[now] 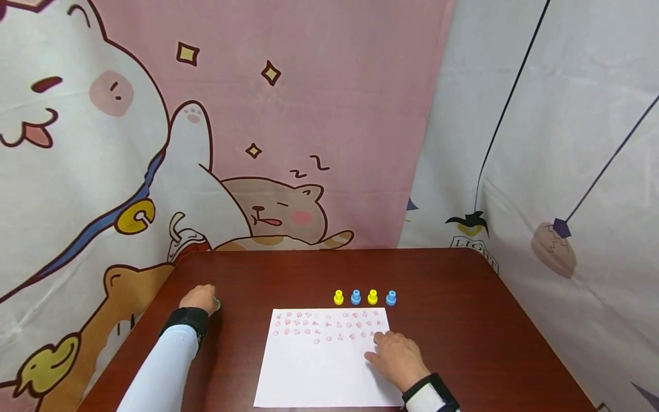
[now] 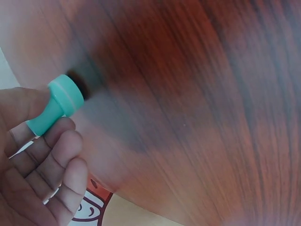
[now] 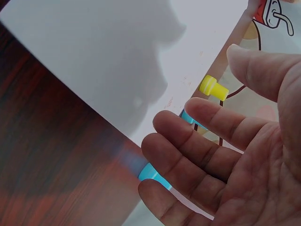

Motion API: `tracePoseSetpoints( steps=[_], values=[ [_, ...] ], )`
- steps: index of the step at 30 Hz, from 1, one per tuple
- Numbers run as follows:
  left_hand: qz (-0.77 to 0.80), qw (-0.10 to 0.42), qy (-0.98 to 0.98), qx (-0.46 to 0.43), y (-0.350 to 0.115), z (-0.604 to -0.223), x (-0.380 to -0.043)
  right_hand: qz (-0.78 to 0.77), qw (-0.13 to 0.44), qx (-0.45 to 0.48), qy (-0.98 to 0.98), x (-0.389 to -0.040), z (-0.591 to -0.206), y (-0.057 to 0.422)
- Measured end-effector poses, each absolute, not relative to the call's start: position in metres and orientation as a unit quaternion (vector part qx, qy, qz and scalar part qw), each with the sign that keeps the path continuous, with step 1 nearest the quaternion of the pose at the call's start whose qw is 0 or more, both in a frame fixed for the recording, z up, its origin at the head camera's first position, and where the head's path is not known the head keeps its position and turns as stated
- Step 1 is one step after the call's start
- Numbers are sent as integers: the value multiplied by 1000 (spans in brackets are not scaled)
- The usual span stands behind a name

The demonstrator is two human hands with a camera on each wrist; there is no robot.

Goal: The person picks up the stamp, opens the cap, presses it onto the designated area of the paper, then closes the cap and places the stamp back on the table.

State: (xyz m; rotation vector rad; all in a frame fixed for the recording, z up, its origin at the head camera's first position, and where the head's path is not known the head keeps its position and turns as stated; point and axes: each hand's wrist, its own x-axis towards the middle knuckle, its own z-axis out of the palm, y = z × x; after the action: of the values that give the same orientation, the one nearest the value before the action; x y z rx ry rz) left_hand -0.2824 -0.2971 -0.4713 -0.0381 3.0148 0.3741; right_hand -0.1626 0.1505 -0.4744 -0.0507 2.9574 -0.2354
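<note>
Left hand: [image 1: 199,298] at the paper's 10 o'clock, well apart from it; thumb and fingers pinch the green stamp.
Green stamp: [image 2: 61,101] over the counter [image 1: 443,355], dark face outward (contact with the wood cannot be told).
Right hand: [image 1: 399,357] at the paper's 3 o'clock edge; fingers loosely extended, spread, gripping nothing.
Paper: [image 1: 319,377] flat; small red marks [image 1: 315,324] in rows toward 12 o'clock.
Stamp row: yellow stamp [image 1: 338,298], blue stamp [image 1: 356,298], second yellow stamp [image 1: 373,297], second blue stamp [image 1: 391,298], just beyond the paper, 12 to 2 o'clock.
</note>
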Motion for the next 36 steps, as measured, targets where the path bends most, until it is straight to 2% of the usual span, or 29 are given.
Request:
tracePoseSetpoints(
  steps=[15,25,36],
  values=[
    [137,61,988,-21,-294,-472,-275,-77,108,-10,991,-162,-476,150],
    [102,12,995,-2,-283,-453,-278,-69,100,-17,993,-162,-473,150],
    [80,-8,997,19,-248,-445,-293,-70,93,-26,993,-162,-472,149]
  ],
)
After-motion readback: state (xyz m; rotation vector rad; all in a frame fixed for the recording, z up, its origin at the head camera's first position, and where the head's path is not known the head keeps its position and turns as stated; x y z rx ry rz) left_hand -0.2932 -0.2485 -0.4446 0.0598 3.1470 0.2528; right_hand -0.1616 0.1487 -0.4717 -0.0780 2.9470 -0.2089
